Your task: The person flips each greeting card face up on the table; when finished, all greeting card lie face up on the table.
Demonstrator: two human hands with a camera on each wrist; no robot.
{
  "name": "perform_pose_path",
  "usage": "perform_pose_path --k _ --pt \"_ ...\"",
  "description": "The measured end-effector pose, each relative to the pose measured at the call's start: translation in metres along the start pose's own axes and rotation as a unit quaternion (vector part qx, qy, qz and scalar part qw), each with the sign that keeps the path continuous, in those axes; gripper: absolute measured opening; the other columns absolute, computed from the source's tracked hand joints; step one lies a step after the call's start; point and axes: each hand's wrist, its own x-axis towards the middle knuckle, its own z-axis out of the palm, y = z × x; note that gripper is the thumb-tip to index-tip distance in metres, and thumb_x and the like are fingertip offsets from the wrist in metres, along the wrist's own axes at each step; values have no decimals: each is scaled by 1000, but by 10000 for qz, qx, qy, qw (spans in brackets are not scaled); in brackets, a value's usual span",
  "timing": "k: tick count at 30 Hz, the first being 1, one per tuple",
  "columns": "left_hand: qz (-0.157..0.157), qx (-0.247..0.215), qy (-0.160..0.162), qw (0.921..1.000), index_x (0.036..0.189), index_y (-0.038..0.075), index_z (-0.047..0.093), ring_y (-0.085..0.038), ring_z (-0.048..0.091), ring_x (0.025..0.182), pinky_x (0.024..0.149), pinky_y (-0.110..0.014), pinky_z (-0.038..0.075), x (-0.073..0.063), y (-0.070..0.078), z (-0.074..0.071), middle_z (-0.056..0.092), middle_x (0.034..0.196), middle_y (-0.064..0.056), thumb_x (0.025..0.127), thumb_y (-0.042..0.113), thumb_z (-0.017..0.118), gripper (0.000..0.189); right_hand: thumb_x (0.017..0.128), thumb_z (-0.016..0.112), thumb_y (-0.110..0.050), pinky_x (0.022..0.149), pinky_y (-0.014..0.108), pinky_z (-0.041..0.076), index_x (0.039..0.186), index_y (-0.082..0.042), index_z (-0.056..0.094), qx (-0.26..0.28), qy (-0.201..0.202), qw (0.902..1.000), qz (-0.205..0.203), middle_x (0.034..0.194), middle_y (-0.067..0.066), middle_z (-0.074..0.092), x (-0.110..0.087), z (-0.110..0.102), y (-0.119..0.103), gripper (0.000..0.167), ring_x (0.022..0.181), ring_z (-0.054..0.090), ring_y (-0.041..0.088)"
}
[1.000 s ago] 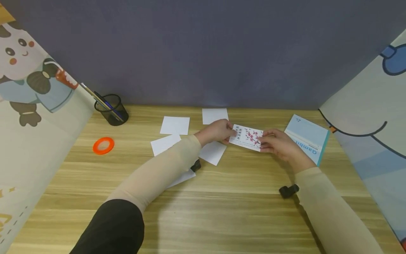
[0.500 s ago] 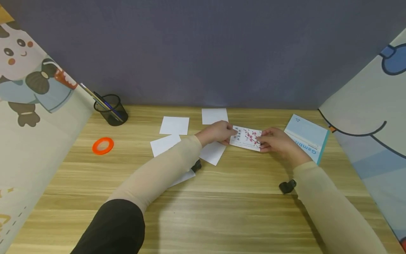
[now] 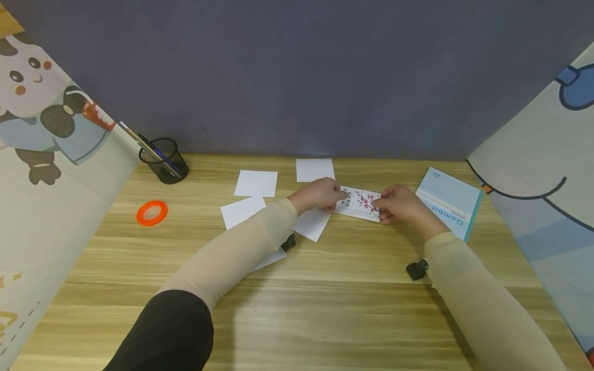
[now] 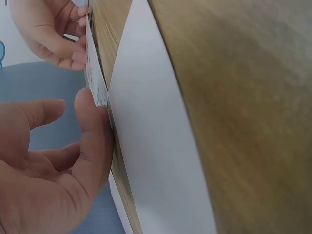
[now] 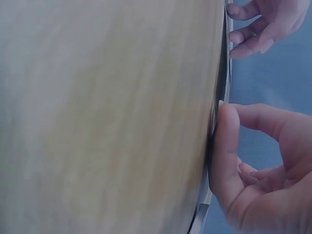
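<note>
A white card (image 3: 353, 207) with printed pink blossom and dark characters lies low over the table in the head view, a hand at each end. My left hand (image 3: 320, 195) holds its left end with thumb and finger. In the left wrist view, the left hand (image 4: 63, 161) has its fingertips right at the card's edge (image 4: 96, 78), other fingers apart from it. My right hand (image 3: 402, 206) pinches the right end. The right wrist view shows the right hand (image 5: 258, 165) with thumb and finger meeting at a pale corner; most of the card is hidden there.
Several blank white cards lie about the left hand, among them one at the back (image 3: 315, 169) and one farther left (image 3: 256, 183). A blue-white Gambit booklet (image 3: 452, 198) is right. A black mesh pen cup (image 3: 169, 167) and an orange ring (image 3: 151, 213) are left.
The blossom card has shifted slightly left and looks a little lower. My right hand has moved slightly left with it; the left hand stays nearly in place.
</note>
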Motion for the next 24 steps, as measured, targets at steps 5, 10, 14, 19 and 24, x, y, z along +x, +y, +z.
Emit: perform_pose_path --k 5,10,14,19,24 --pt "-31 -6 -61 10000 102 8 60 -17 60 67 74 -30 50 -2 2 0 64 73 -4 113 42 50 37 104 68 -19 73 30 67 151 11 31 -107 41 9999 8 108 15 62 0 0 -2 67 75 68 12" --pt "-12 8 -88 10000 104 9 60 -17 61 67 78 -30 51 -2 3 1 62 71 -2 113 44 50 38 105 68 -18 74 31 68 153 10 30 -163 22 9999 30 115 18 59 -2 -1 -2 67 77 68 13" --pt "1 38 -95 9999 102 10 60 -16 62 67 79 -30 52 -1 3 2 62 69 -1 113 45 49 39 105 68 -19 73 30 67 154 10 29 -185 -15 9998 1 118 19 59 -2 -1 -3 70 78 67 13" --pt "38 90 -89 9999 104 8 62 -16 62 66 81 -31 52 -2 3 3 61 68 -1 113 45 50 40 105 68 -19 73 30 67 154 10 29 -219 -28 9998 -12 116 18 59 -3 0 -3 69 78 67 14" --pt "-24 38 -136 9999 140 3 60 -16 58 62 100 -36 55 -3 4 4 58 64 -1 113 44 49 50 105 68 -18 73 30 67 153 11 29 -205 -42 9998 -29 110 16 60 -2 -1 -2 68 76 67 14"
